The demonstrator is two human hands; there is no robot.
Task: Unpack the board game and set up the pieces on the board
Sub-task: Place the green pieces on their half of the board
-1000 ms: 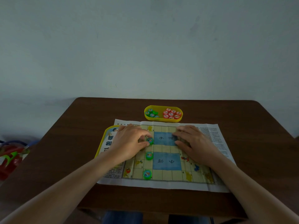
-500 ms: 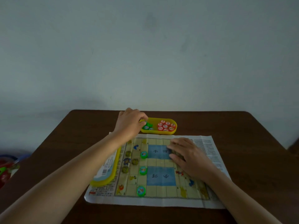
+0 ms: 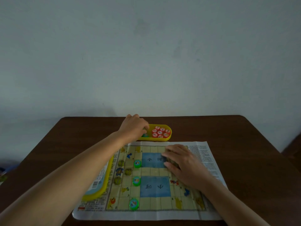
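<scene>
A paper game board with yellow squares and two blue fields lies on a brown table. Three green round pieces stand in one column on its left half. Beyond the board sits a yellow tray with several red pieces and a green piece. My left hand reaches into the tray's left end, fingers curled over the green pieces; whether it grips one is hidden. My right hand rests flat on the board's right half.
A yellow box lid lies under the board's left edge, partly hidden by my left forearm. Printed text fills the sheet's right margin. A pale wall rises behind the table. Coloured objects show at the far left edge.
My left hand left the board's green pieces and reached up into the yellow tray. The camera view shifted upward. My right hand stayed pressed on the board.
</scene>
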